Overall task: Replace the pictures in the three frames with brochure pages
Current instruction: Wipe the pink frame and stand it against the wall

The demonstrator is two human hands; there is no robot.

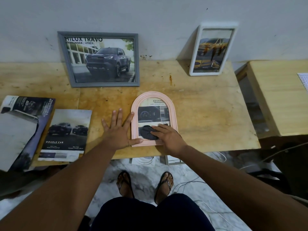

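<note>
A pink arched frame point(153, 97) lies flat on the wooden table point(200, 110), with a brochure page showing behind its glass. My left hand point(119, 130) lies flat with spread fingers, thumb and forefinger against the frame's left and bottom edges. My right hand point(168, 137) presses a dark cloth point(146, 131) onto the lower part of the glass. A grey frame point(100, 59) with a truck page leans on the wall at the back. To its right a white frame point(214, 50) stands upright with a yellow car page.
Brochure pages point(65, 135) and a larger open brochure point(21, 124) lie at the table's left front. A second wooden table point(280, 97) stands to the right. Cables point(191, 184) run over the marble floor by my feet.
</note>
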